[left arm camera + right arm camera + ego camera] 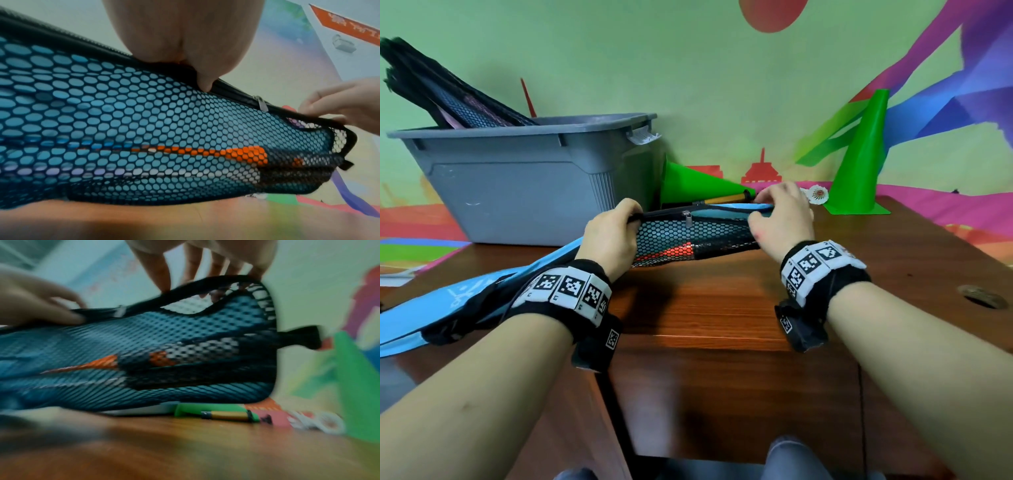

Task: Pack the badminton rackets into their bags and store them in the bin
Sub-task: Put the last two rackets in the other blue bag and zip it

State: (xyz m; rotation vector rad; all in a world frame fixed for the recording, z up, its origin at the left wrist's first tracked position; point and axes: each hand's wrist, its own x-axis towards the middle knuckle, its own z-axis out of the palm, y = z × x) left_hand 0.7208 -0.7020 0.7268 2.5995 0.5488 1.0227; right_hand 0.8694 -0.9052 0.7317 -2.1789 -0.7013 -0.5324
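The bag [688, 236] I've got here is black open mesh cloth, holes all over, over a smooth blue fabric backing, with a matt black woven edge band. Zip pull [262, 104] looks like shiny metal. Table [722, 325] is wood, grainy reddish-brown with a slight sheen. Bin [517, 185] is grey plastic, matt, ribbed at the corner. The cones [863, 157] are glossy green plastic. My wrist bands [822, 270] look like black cloth with printed white tags.
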